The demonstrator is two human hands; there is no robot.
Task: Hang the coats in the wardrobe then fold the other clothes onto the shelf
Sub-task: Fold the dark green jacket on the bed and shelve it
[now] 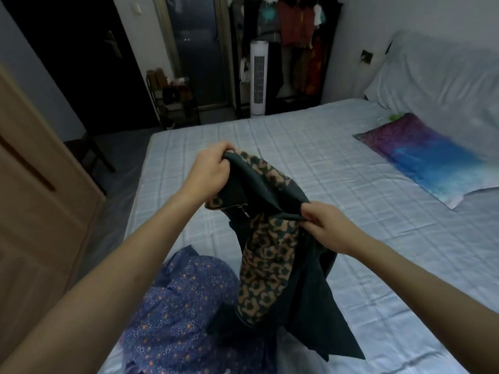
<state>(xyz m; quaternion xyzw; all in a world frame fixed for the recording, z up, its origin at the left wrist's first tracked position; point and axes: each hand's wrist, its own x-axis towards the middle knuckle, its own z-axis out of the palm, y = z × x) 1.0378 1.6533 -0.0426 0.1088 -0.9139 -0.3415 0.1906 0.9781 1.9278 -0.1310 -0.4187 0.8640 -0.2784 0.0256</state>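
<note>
A dark green coat point(305, 287) with a leopard-print lining and a zip hangs in the air above the bed. My left hand point(209, 171) grips its upper edge on the left. My right hand point(326, 225) pinches the dark fabric on the right, lower than the left hand. The coat's bottom drapes down onto the bed. A blue garment with small orange flowers point(183, 306) lies crumpled on the bed near me, left of the coat. At the far wall stands an open black wardrobe point(299, 49) with red and orange clothes hanging in it.
The bed point(337, 168) has a pale checked sheet. A purple and blue pillow point(429, 157) lies at the right, a white pillow behind it. A white tower fan point(258, 76) stands before the wardrobe. A wooden door point(35, 211) is at the left, a small rack point(175, 103) beyond.
</note>
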